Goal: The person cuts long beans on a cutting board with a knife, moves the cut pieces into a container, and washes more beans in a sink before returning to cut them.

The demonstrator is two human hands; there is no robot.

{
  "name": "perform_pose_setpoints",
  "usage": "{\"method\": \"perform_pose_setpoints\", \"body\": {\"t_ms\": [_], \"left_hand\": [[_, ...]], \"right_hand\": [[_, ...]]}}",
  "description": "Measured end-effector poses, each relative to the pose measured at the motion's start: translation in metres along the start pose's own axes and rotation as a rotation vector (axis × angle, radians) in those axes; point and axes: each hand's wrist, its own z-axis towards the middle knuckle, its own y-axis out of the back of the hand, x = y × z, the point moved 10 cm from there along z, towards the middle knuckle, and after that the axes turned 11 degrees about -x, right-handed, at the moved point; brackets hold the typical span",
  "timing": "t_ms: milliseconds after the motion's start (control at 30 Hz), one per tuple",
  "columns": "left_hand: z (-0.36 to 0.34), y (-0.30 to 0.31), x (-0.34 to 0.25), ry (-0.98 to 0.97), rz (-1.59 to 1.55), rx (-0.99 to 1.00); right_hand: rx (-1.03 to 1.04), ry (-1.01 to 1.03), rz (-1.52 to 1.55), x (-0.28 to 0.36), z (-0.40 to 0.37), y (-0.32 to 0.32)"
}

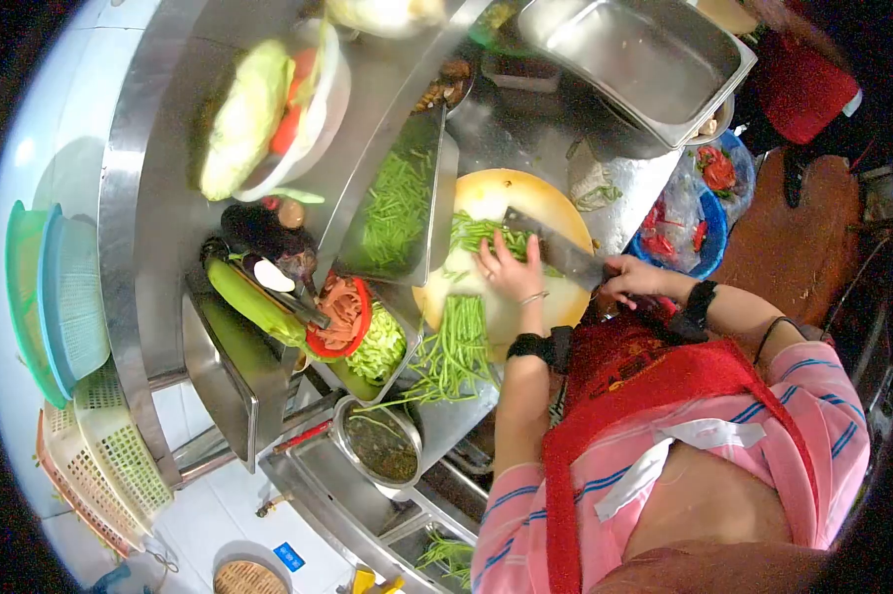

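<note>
My left hand (511,269) rests on cut green beans (488,233) on the round yellow-edged cutting board (555,213), its fingers spread. In my right hand (632,283) is the handle of a cleaver (555,249), whose wide blade lies across the board beside the cut beans and close to my left fingertips. A bundle of long uncut beans (460,346) lies nearer the board's lower left edge, with some hanging past it. Left of the board stands a metal tray (436,223) of cut green beans.
A red-rimmed bowl of sliced pink food (340,315), chopped light green vegetable (379,346) and a metal pot (379,441) are at the lower left. An empty steel pan (639,59) stands above; blue baskets (713,238) are on the right. Eggplants and a white bowl (318,124) sit further left.
</note>
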Motion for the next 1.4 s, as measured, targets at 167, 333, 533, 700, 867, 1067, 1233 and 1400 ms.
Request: {"method": "perform_pose_setpoints", "body": {"t_ms": [167,333,533,700,867,1067,1233,1400], "left_hand": [[-0.002,0.006,0.003,0.134,-0.148,-0.104],[0.014,0.041,-0.018,0.103,-0.259,-0.193],[0.127,0.113,-0.033,-0.077,-0.287,-0.329],[0.163,0.135,0.028,-0.057,-0.17,-0.182],[0.04,0.111,0.108,0.184,-0.34,0.224],[-0.024,0.088,0.119,-0.102,0.226,0.296],[-0.03,0.076,0.116,-0.056,0.206,0.192],[-0.032,0.039,0.067,-0.158,0.197,0.205]], "right_hand": [[0.071,0.011,0.08,0.003,0.001,-0.037],[0.094,0.045,-0.029,0.027,-0.021,-0.044],[0.05,0.225,-0.099,0.149,-0.029,-0.076],[-0.199,0.49,-0.504,0.19,-0.019,-0.044],[-0.099,0.364,-0.767,0.111,-0.039,-0.002],[0.204,0.415,-1.176,0.051,-0.055,-0.036],[-0.02,0.483,-1.13,0.052,-0.037,-0.02],[-0.249,0.592,-1.099,0.068,-0.022,-0.01]]}}
